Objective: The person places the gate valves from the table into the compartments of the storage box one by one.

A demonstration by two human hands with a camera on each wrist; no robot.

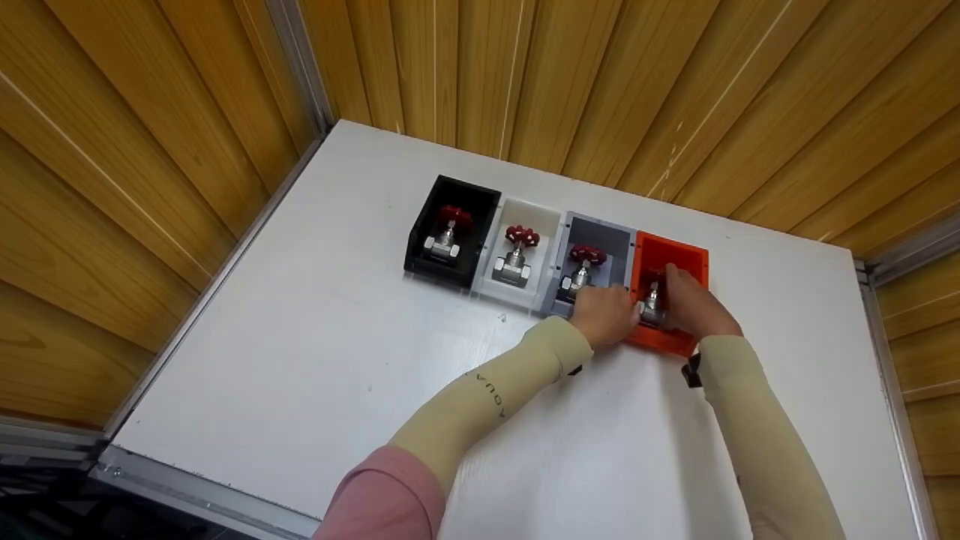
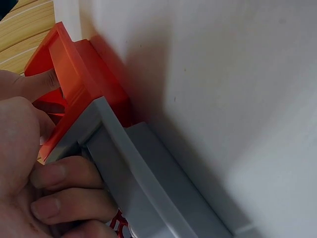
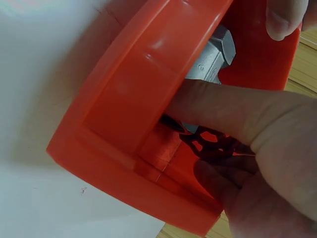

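Four joined bins in a row each hold a metal gate valve with a red handwheel. My right hand (image 1: pixel 694 304) reaches into the orange bin (image 1: pixel 661 342), its thumb along the valve (image 3: pixel 218 57) and its fingers around the red handwheel (image 3: pixel 210 144). My left hand (image 1: pixel 606 313) grips the adjoining side walls of the grey bin (image 2: pixel 143 173) and the orange one. Its fingers curl inside the grey bin, and its thumb lies on the orange side. Another valve (image 1: pixel 577 279) lies behind the left hand, partly hidden.
Further left stand a white bin (image 1: pixel 555 214) with its valve (image 1: pixel 514 264) and a black bin (image 1: pixel 469 187) with its valve (image 1: pixel 444 246). They rest on a white table (image 1: pixel 315 337). Wood-patterned walls (image 1: pixel 480 75) rise behind the table and at its sides.
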